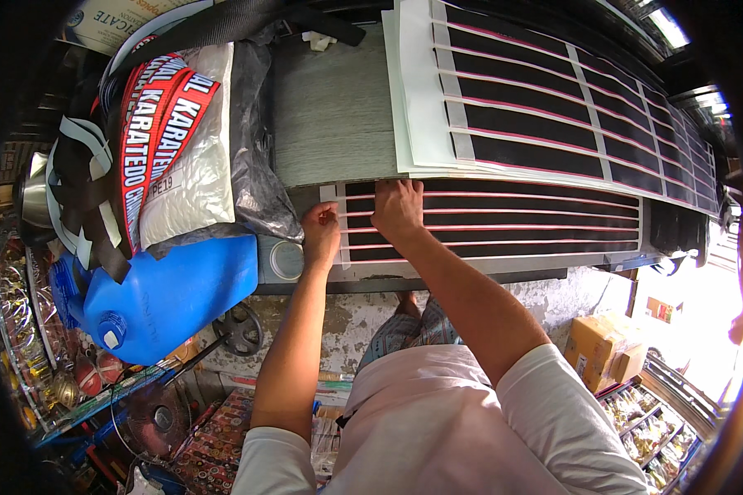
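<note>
A long sheet of black strips [504, 221], parted by white and red lines, lies on the lower grey surface in front of me. At its white left end, my left hand [320, 229] is closed, thumb and fingers pinched together. What sits in that pinch is too small to tell. My right hand [399, 213] rests over the strips near their far edge, its fingers bent and drawn together. Its fingertips are partly hidden beside the raised board's edge. Above lies a stack of similar black-panelled sheets [516, 111] with pale margins.
A grey board [330, 115] carries the stack. To the left are a plastic-wrapped white bundle [210, 169] with red lettered bands, a blue jug [177, 297] and a roll of tape [286, 261]. A cardboard box [604, 351] stands lower right.
</note>
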Motion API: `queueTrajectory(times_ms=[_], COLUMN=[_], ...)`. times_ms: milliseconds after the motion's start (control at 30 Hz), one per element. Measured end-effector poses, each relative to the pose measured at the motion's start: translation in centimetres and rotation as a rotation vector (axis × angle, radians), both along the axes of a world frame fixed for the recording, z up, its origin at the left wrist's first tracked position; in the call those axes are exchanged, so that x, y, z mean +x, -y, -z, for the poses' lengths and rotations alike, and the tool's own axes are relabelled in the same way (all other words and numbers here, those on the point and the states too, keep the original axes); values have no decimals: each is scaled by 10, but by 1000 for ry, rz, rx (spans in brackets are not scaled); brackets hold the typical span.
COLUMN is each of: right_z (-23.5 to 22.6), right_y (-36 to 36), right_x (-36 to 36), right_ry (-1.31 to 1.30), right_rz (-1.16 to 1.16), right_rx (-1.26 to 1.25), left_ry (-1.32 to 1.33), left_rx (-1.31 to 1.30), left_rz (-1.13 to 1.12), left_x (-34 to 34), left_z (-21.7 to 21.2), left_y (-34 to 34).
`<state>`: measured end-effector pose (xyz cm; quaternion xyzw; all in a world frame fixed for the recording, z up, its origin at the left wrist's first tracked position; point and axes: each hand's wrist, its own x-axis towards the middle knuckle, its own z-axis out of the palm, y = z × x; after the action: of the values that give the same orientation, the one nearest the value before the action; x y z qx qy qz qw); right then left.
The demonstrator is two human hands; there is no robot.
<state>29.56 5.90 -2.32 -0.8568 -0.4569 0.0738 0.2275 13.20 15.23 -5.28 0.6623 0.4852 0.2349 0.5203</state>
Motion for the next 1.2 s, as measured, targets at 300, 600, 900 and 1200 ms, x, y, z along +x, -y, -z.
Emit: queueTrajectory(times_ms=[300, 600, 900, 1200], right_z=[-4, -8, -6, -6], right_y=[33, 39, 40, 36], right_x=[-48, -45, -40, -39], right_ry=[-43, -12, -24, -107], right_rz=[-333, -344, -358, -365], right_rx=[158, 104, 92, 40], left_ry=[-82, -150, -212, -444], left_rx=[1, 128, 360, 717], left_rz=[7, 35, 197, 692], left_x=[5, -2, -3, 22], left_z=[-18, -1, -12, -57], left_y=[1, -3, -11, -27])
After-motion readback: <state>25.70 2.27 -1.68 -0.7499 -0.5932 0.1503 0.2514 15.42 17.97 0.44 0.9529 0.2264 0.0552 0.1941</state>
